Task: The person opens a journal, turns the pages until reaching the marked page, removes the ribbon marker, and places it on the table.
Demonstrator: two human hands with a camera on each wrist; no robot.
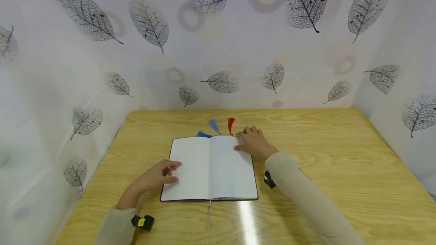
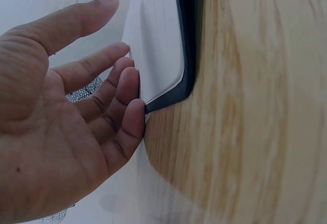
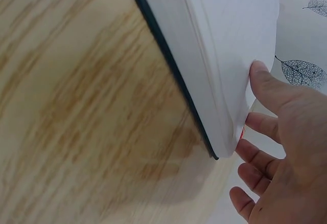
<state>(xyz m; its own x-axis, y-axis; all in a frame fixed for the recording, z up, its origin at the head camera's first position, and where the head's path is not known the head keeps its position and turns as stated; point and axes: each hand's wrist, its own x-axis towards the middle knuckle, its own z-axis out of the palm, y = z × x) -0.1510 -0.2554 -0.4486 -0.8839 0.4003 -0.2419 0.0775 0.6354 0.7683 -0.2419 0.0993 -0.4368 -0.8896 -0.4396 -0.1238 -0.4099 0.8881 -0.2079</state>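
An open notebook [image 1: 192,169] with blank-looking white pages and a dark cover lies on the wooden table. My left hand [image 1: 158,175] rests at its left edge, thumb apart from the loosely bent fingers. In the left wrist view the fingertips [image 2: 134,109] touch the notebook's side near a cover corner. At the far right corner, my right hand [image 1: 253,143] pinches the page [image 3: 235,24], thumb on top and index finger at the edge. Blue, light blue and red tassels [image 1: 231,124] stick out past the notebook's far edge, the red one closest to the right hand.
A thin ribbon [image 1: 209,214] trails from the notebook's near edge onto the wooden table [image 1: 340,162]. Leaf-patterned cloth [image 1: 218,48] walls in the table at the back and both sides. Each wrist wears a black camera band [image 1: 143,222].
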